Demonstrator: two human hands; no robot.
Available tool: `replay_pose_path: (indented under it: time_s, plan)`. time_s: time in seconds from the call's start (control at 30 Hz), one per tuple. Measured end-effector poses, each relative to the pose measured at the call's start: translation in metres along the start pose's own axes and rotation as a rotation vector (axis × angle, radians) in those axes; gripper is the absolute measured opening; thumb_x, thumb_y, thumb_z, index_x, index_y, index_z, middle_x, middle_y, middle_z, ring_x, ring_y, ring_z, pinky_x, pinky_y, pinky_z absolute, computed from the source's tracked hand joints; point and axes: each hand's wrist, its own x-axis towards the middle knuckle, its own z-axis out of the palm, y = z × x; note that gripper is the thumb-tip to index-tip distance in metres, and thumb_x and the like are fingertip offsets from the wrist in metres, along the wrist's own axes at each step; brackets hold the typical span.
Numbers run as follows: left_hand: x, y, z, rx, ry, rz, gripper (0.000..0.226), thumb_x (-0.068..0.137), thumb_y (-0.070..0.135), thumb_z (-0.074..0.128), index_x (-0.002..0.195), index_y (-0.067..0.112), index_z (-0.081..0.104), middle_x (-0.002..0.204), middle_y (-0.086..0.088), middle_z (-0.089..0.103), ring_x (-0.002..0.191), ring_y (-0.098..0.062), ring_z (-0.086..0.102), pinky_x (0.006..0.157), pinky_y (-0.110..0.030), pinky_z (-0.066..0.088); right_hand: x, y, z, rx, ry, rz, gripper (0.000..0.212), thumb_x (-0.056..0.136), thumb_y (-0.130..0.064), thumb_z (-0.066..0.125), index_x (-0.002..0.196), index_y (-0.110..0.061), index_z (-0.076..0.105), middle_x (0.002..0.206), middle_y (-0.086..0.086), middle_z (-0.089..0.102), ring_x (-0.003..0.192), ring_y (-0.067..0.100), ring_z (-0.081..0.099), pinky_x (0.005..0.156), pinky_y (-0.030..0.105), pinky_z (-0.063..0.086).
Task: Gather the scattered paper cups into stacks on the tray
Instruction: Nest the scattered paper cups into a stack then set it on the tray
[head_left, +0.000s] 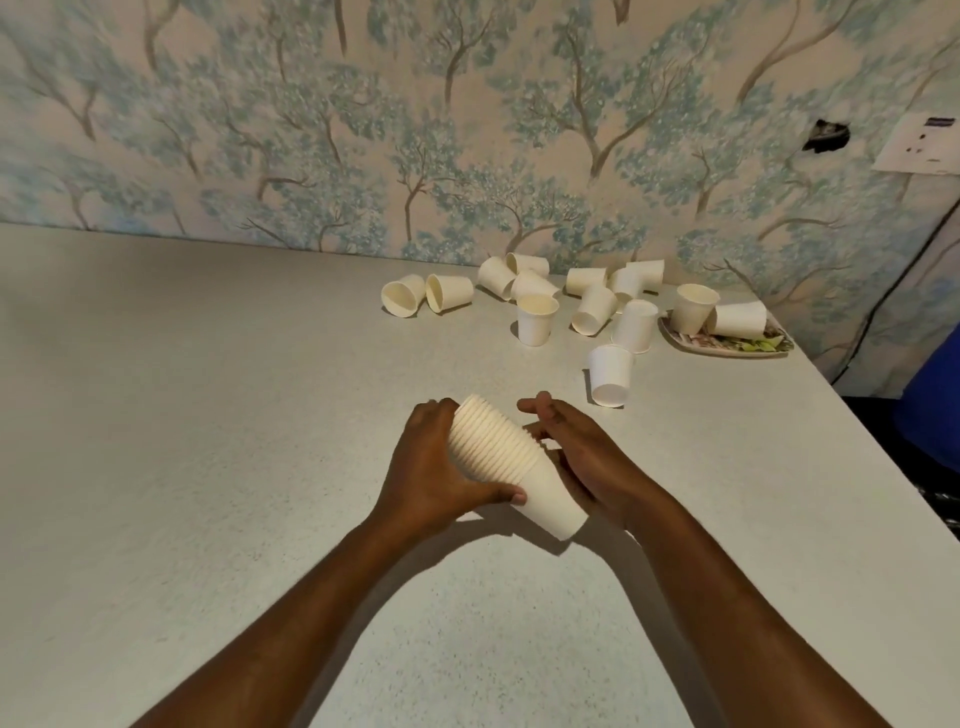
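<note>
A tilted stack of nested white paper cups (498, 457) is held above the table, rims up and to the left. My left hand (431, 467) grips it from the left, thumb across the lowest cup. My right hand (571, 452) cradles the stack from the right, fingers mostly straight along it. Several loose white cups (535, 319) lie scattered at the far right of the table, some upright, some on their sides, one upside down (610, 374). A patterned tray (737, 345) sits at the far right edge with two cups (696, 309) on it.
The pale speckled table (208, 415) meets a wall with tree-pattern wallpaper (311, 130). The table's right edge runs diagonally near the tray. Something blue (935, 405) stands beyond that edge.
</note>
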Motion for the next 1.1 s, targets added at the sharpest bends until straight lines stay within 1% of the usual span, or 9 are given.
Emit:
replay_pose_path:
  time_s: [0.13, 0.23, 0.37, 0.6, 0.73, 0.87, 0.93, 1.03, 1.1]
  plan:
    - [0.011, -0.002, 0.000, -0.095, 0.092, -0.127, 0.090, 0.048, 0.058, 0.094, 0.118, 0.036, 0.041, 0.114, 0.014, 0.053, 0.105, -0.007, 0.050, 0.067, -0.010, 0.040, 0.014, 0.002, -0.004, -0.064, 0.005, -0.033, 0.069, 0.090, -0.072, 0.038, 0.140, -0.028, 0.056, 0.136, -0.001, 0.064, 0.124, 0.017, 0.060, 0.112, 0.044, 0.046]
    - [0.019, -0.008, 0.000, -0.143, 0.180, -0.183, 0.085, 0.049, 0.053, 0.096, 0.115, 0.031, 0.046, 0.105, 0.014, 0.057, 0.095, -0.006, 0.055, 0.065, -0.012, 0.042, 0.025, -0.001, -0.002, -0.041, 0.015, -0.018, 0.046, 0.102, -0.055, 0.044, 0.134, -0.027, 0.060, 0.128, -0.001, 0.067, 0.113, 0.013, 0.065, 0.098, 0.035, 0.053]
    - [0.033, -0.020, -0.009, -0.210, 0.270, -0.278, 0.082, 0.053, 0.052, 0.095, 0.115, 0.031, 0.046, 0.100, 0.014, 0.055, 0.090, -0.006, 0.056, 0.062, -0.012, 0.044, 0.041, -0.008, 0.014, -0.065, 0.069, -0.042, 0.040, 0.104, -0.049, 0.046, 0.132, -0.023, 0.059, 0.125, 0.001, 0.065, 0.110, 0.019, 0.065, 0.096, 0.043, 0.057]
    - [0.070, -0.061, -0.046, -0.243, 0.253, -0.398, 0.085, 0.056, 0.051, 0.094, 0.124, 0.023, 0.052, 0.116, -0.001, 0.062, 0.106, -0.023, 0.062, 0.086, -0.038, 0.060, 0.083, -0.022, 0.061, -0.067, 0.145, -0.047, 0.040, 0.106, -0.045, 0.045, 0.131, -0.019, 0.060, 0.130, 0.006, 0.060, 0.114, 0.026, 0.063, 0.094, 0.049, 0.060]
    - [0.088, -0.086, -0.078, -0.252, 0.276, -0.459, 0.083, 0.055, 0.050, 0.095, 0.120, 0.016, 0.057, 0.116, -0.006, 0.066, 0.105, -0.027, 0.064, 0.088, -0.041, 0.061, 0.114, -0.033, 0.093, -0.160, 0.186, -0.093, 0.041, 0.107, -0.044, 0.043, 0.130, -0.016, 0.061, 0.129, 0.008, 0.061, 0.116, 0.029, 0.062, 0.095, 0.049, 0.058]
    - [0.107, -0.120, -0.113, -0.256, 0.310, -0.499, 0.081, 0.059, 0.046, 0.094, 0.124, 0.014, 0.057, 0.119, -0.008, 0.066, 0.107, -0.029, 0.064, 0.091, -0.045, 0.059, 0.159, -0.048, 0.127, -0.324, 0.275, -0.178, 0.036, 0.107, -0.037, 0.045, 0.128, -0.016, 0.066, 0.131, 0.006, 0.062, 0.117, 0.024, 0.061, 0.102, 0.040, 0.051]
    - [0.117, -0.140, -0.125, -0.281, 0.305, -0.506, 0.079, 0.060, 0.044, 0.094, 0.123, 0.013, 0.057, 0.117, -0.008, 0.066, 0.104, -0.028, 0.064, 0.084, -0.038, 0.060, 0.185, -0.053, 0.138, -0.386, 0.317, -0.194, 0.033, 0.106, -0.035, 0.049, 0.125, -0.016, 0.068, 0.132, 0.007, 0.061, 0.115, 0.023, 0.063, 0.103, 0.040, 0.051]
    - [0.130, -0.167, -0.137, -0.325, 0.295, -0.500, 0.076, 0.058, 0.043, 0.096, 0.118, 0.013, 0.059, 0.110, -0.006, 0.067, 0.089, -0.020, 0.065, 0.052, -0.015, 0.052, 0.224, -0.057, 0.149, -0.523, 0.343, -0.220, 0.027, 0.104, -0.034, 0.055, 0.122, -0.020, 0.069, 0.134, 0.008, 0.057, 0.115, 0.025, 0.064, 0.099, 0.037, 0.050]
    - [0.142, -0.185, -0.143, -0.363, 0.294, -0.496, 0.078, 0.053, 0.044, 0.097, 0.114, 0.014, 0.060, 0.106, -0.005, 0.067, 0.085, -0.018, 0.066, 0.044, -0.011, 0.050, 0.248, -0.057, 0.153, -0.622, 0.349, -0.264, 0.026, 0.101, -0.031, 0.059, 0.124, -0.022, 0.069, 0.137, 0.009, 0.054, 0.118, 0.028, 0.061, 0.096, 0.036, 0.048]
